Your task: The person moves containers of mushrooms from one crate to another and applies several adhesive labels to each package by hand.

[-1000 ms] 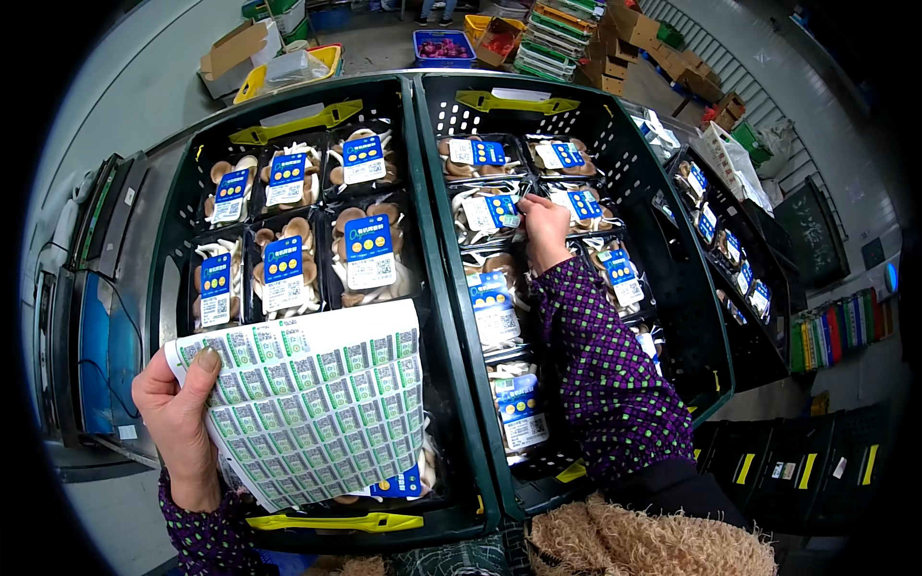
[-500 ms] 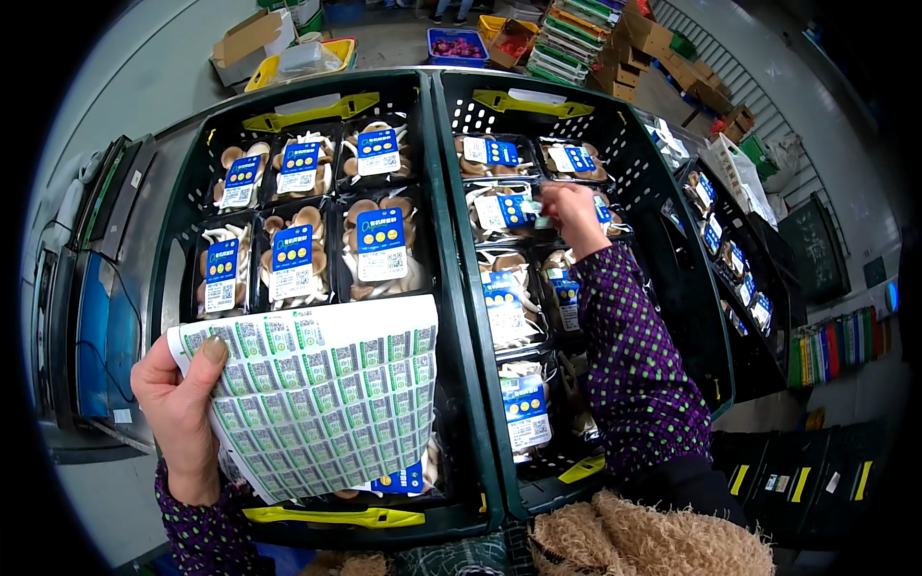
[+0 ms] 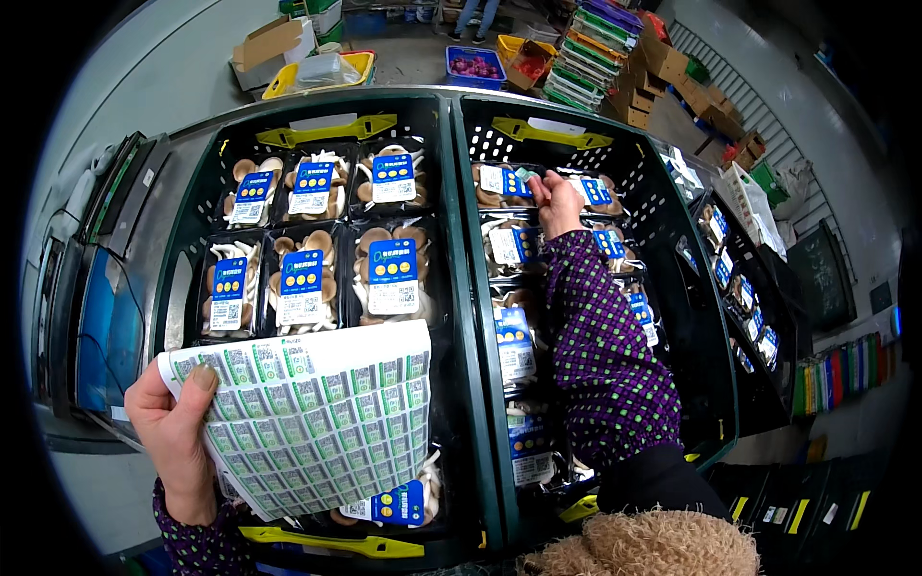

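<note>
Your right hand (image 3: 559, 204) has moved 1 row farther from you, to the back-left mushroom pack (image 3: 493, 180) in the right crate (image 3: 693, 331). Your left hand (image 3: 181, 422) stays over the left crate (image 3: 454, 317) with the sheet of stickers (image 3: 322, 422).

Your right thumb and fingertips pinch 1 small sticker (image 3: 524, 175) near its edge, above that pack's label; whether it touches the film cannot be told. Your left thumb is clamped on top of the sheet's corner, with the other fingers mostly hidden behind. That grip probably leaves nearly the whole printed face turned up toward you. Packs lie label-up in rows, likely so every label can be reached from above.

Mind the edges: the 2 crates stand side by side, their walls making a ridge between your hands. The sheet's right edge ends near that ridge. Your right sleeve (image 3: 615, 355) passes low over the packs; your widest room is toward the right crate's right wall.
</note>
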A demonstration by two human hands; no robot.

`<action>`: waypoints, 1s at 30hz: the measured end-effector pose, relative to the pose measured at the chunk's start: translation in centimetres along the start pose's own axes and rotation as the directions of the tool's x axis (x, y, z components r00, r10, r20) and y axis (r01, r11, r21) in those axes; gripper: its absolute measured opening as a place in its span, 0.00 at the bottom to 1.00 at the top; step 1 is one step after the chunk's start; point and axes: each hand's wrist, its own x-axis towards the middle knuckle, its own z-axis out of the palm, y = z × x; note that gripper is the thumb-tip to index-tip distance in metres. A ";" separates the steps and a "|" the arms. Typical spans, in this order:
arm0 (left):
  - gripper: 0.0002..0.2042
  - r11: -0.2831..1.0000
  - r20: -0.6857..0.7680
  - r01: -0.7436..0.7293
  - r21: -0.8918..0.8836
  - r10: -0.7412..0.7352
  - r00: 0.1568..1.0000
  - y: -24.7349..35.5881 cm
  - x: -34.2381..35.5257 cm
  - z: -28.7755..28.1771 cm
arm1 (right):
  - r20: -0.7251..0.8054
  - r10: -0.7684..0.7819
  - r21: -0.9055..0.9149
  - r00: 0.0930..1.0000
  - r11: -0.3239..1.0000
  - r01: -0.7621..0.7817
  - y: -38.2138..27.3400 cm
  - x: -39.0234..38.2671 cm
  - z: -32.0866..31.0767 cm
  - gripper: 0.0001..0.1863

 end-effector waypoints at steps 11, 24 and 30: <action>0.07 0.997 -0.018 0.027 -0.075 -0.028 0.999 -0.3 0.3 0.9 | -0.009 -0.093 0.112 0.996 0.989 0.094 2.8 1.1 -0.2 0.20; 0.08 0.999 0.019 0.021 -0.039 -0.021 1.000 0.1 0.2 1.3 | -0.008 0.128 -0.272 0.992 0.954 -0.125 -1.2 1.5 1.0 0.10; 0.08 1.000 0.008 0.015 -0.016 -0.015 1.000 0.1 0.0 1.0 | 0.029 0.124 -0.400 0.992 0.911 -0.102 -4.9 -2.5 2.6 0.14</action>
